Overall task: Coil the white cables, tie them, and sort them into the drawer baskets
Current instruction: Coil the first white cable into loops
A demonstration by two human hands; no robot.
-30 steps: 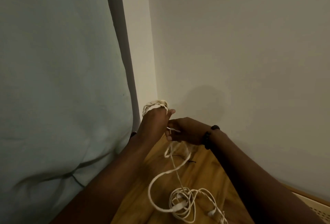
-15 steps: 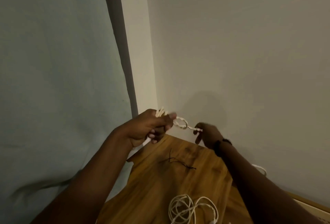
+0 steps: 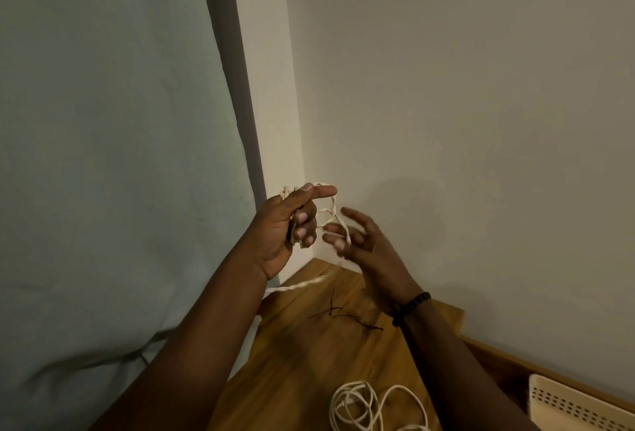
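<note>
My left hand (image 3: pixel 288 224) is raised above the wooden top and grips a small coil of white cable (image 3: pixel 328 214), fingers curled round it. A loop of that cable arcs over my index finger towards my right hand (image 3: pixel 357 241). The right hand's fingers are spread, and the cable's loose end runs across them and hangs down. Whether they pinch it I cannot tell, as the hand is blurred. Another strand (image 3: pixel 295 286) trails to the left below my wrist. A second, loose white cable (image 3: pixel 371 406) lies on the wooden top (image 3: pixel 309 355) at the bottom.
A black twist tie (image 3: pixel 347 315) lies on the wood below my hands. A cream perforated basket (image 3: pixel 580 406) shows at the bottom right. A pale green fabric surface (image 3: pixel 103 155) fills the left, and a plain wall stands close behind.
Both hands rose a little. My right hand moved in close to the left and spread its fingers; the taut end it was pulling out to the right now hangs slack across them.
</note>
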